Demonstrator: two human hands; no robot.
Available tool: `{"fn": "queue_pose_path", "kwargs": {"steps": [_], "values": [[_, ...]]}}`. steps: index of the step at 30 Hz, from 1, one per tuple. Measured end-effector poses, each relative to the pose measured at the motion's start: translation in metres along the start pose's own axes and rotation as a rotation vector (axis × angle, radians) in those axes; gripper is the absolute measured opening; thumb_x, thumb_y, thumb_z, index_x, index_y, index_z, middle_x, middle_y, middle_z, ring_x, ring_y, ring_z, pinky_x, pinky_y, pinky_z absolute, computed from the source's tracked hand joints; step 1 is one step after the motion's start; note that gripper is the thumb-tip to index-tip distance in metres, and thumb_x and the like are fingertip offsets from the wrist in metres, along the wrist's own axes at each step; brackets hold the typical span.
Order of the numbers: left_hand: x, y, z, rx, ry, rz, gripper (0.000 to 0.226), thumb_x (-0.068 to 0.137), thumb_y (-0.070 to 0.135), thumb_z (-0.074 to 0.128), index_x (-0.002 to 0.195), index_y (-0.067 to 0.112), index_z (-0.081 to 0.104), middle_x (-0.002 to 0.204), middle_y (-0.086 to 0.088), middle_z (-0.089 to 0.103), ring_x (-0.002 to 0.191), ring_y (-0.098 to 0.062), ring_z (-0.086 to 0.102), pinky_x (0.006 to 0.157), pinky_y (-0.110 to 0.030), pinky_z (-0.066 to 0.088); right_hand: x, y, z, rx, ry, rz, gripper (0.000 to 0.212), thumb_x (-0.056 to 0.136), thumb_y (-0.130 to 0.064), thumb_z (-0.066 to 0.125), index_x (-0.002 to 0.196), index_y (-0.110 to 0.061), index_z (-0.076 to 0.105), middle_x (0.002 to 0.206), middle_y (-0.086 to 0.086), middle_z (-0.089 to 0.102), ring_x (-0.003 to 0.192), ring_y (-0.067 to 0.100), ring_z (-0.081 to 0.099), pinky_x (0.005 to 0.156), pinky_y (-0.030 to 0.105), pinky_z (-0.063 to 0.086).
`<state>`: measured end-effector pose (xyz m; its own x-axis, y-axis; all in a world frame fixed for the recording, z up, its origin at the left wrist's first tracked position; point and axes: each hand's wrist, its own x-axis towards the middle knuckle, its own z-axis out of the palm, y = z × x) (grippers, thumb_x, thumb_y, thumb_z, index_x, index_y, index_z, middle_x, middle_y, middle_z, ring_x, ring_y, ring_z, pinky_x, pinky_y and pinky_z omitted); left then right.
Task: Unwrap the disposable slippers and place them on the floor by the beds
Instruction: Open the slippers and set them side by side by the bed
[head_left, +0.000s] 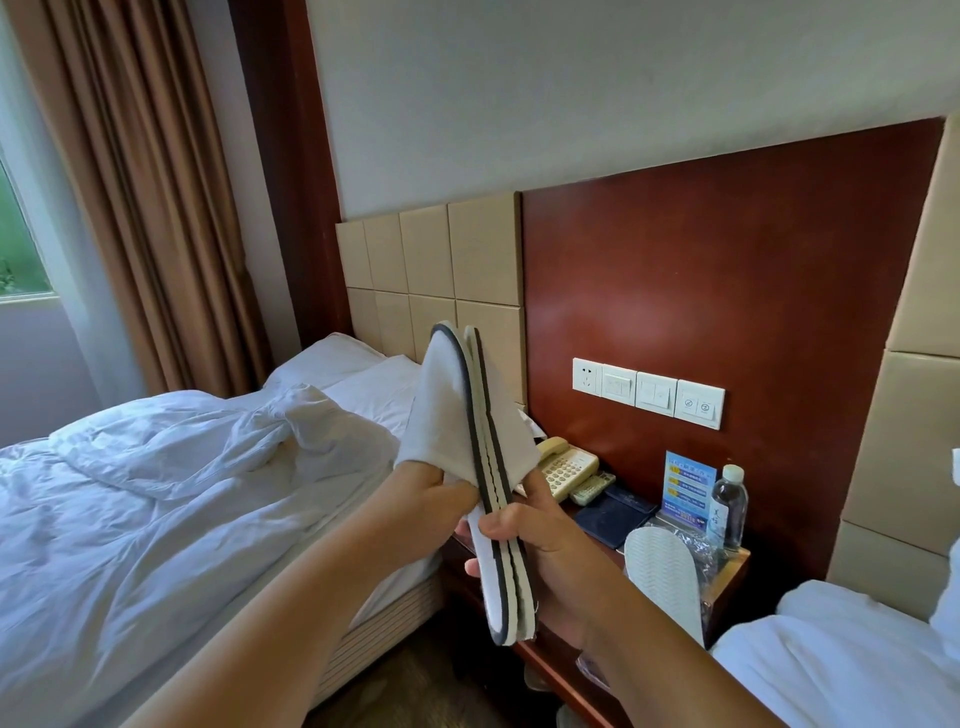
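I hold a pair of white disposable slippers (483, 457) with dark-edged soles upright in front of me, pressed sole to sole and out of any wrapper. My left hand (436, 499) has its fingers tucked inside the toe cover of the left slipper. My right hand (540, 551) grips the soles from the right, thumb across the edges. Another slipper (662, 577) lies sole up on the nightstand's near end, beside crumpled clear plastic wrapping (698, 545).
A wooden nightstand (732, 577) between two white beds carries a phone (563, 467), a remote, a dark folder (615, 517), a sign card and a water bottle (727, 506). The left bed (156, 493) has a rumpled duvet. Carpeted floor (415, 686) shows below my arms.
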<state>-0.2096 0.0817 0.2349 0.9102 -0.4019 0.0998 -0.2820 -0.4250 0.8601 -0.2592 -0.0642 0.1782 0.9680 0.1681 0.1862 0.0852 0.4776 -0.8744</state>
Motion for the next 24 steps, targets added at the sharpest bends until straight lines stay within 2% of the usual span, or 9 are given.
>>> {"fn": "queue_pose_path", "kwargs": {"steps": [3, 7, 9, 12, 16, 19, 22, 23, 24], "values": [[0.000, -0.008, -0.003, -0.222, -0.146, 0.180, 0.046, 0.060, 0.026, 0.063, 0.103, 0.012, 0.068, 0.099, -0.006, 0.074, 0.096, -0.021, 0.069, 0.082, -0.035, 0.057, 0.002, -0.001, -0.001, -0.074, -0.054, -0.015, 0.055, 0.067, -0.017, 0.077, 0.119, -0.031, 0.064, 0.124, 0.011, 0.064, 0.111, 0.026, 0.063, 0.095, 0.045, 0.048], [0.001, -0.006, 0.004, -0.185, -0.043, 0.245, 0.055, 0.068, 0.058, 0.071, 0.107, 0.019, 0.069, 0.102, -0.001, 0.075, 0.101, -0.015, 0.069, 0.092, -0.041, 0.054, 0.007, -0.002, -0.007, -0.053, -0.097, -0.046, 0.049, 0.087, -0.030, 0.063, 0.133, -0.020, 0.056, 0.135, 0.020, 0.056, 0.126, 0.038, 0.051, 0.108, 0.058, 0.036], [0.002, -0.005, 0.004, -0.179, 0.006, 0.233, 0.060, 0.068, 0.069, 0.068, 0.103, 0.020, 0.071, 0.098, 0.002, 0.076, 0.099, -0.014, 0.069, 0.093, -0.042, 0.053, 0.008, -0.004, -0.012, 0.057, -0.127, -0.041, 0.047, 0.088, -0.030, 0.050, 0.131, -0.012, 0.058, 0.130, 0.025, 0.056, 0.123, 0.042, 0.050, 0.106, 0.056, 0.039], [0.003, -0.004, 0.003, -0.191, 0.079, 0.211, 0.049, 0.072, 0.064, 0.063, 0.096, 0.022, 0.071, 0.091, 0.000, 0.076, 0.092, -0.017, 0.071, 0.088, -0.045, 0.056, 0.010, -0.007, -0.015, 0.048, -0.051, -0.101, 0.055, 0.082, -0.017, 0.041, 0.134, -0.026, 0.057, 0.125, 0.006, 0.065, 0.110, 0.025, 0.062, 0.085, 0.039, 0.052], [0.003, -0.008, 0.005, -0.083, 0.178, 0.121, 0.048, 0.069, 0.060, 0.057, 0.088, 0.017, 0.067, 0.074, -0.001, 0.073, 0.070, -0.012, 0.070, 0.071, -0.037, 0.061, 0.013, -0.010, -0.014, -0.226, 0.181, -0.236, 0.046, 0.094, -0.012, 0.053, 0.126, -0.045, 0.058, 0.121, -0.004, 0.069, 0.105, 0.016, 0.068, 0.074, 0.030, 0.058], [-0.003, -0.008, 0.009, 0.053, 0.160, 0.091, 0.057, 0.064, 0.066, 0.051, 0.073, 0.010, 0.059, 0.050, -0.001, 0.058, 0.045, -0.013, 0.056, 0.044, -0.026, 0.047, 0.013, -0.012, -0.013, -0.403, 0.252, -0.273, 0.041, 0.096, -0.024, 0.060, 0.126, -0.051, 0.054, 0.117, -0.014, 0.069, 0.105, 0.008, 0.067, 0.079, 0.026, 0.058], [-0.001, -0.010, 0.015, 0.113, 0.158, 0.134, 0.061, 0.070, 0.067, 0.050, 0.079, 0.007, 0.060, 0.064, -0.016, 0.063, 0.055, -0.024, 0.062, 0.050, -0.039, 0.053, 0.011, -0.015, -0.008, -0.680, 0.337, -0.215, 0.024, 0.095, -0.035, 0.053, 0.114, -0.049, 0.058, 0.108, -0.017, 0.070, 0.095, 0.002, 0.066, 0.072, 0.016, 0.053], [-0.001, -0.010, 0.016, 0.111, 0.163, 0.163, 0.060, 0.071, 0.065, 0.050, 0.081, 0.007, 0.060, 0.067, -0.017, 0.064, 0.059, -0.025, 0.063, 0.054, -0.043, 0.055, 0.011, -0.019, -0.002, -0.825, 0.384, -0.186, 0.020, 0.093, -0.042, 0.047, 0.108, -0.042, 0.059, 0.103, -0.013, 0.070, 0.089, 0.003, 0.065, 0.067, 0.019, 0.050], [-0.001, -0.011, 0.016, 0.102, 0.172, 0.198, 0.059, 0.072, 0.064, 0.049, 0.084, 0.007, 0.060, 0.069, -0.016, 0.064, 0.063, -0.024, 0.065, 0.057, -0.046, 0.057, 0.011, -0.021, 0.001, -0.975, 0.423, -0.169, 0.028, 0.089, -0.048, 0.040, 0.102, -0.034, 0.061, 0.094, -0.009, 0.070, 0.082, 0.007, 0.064, 0.063, 0.025, 0.047]]}}
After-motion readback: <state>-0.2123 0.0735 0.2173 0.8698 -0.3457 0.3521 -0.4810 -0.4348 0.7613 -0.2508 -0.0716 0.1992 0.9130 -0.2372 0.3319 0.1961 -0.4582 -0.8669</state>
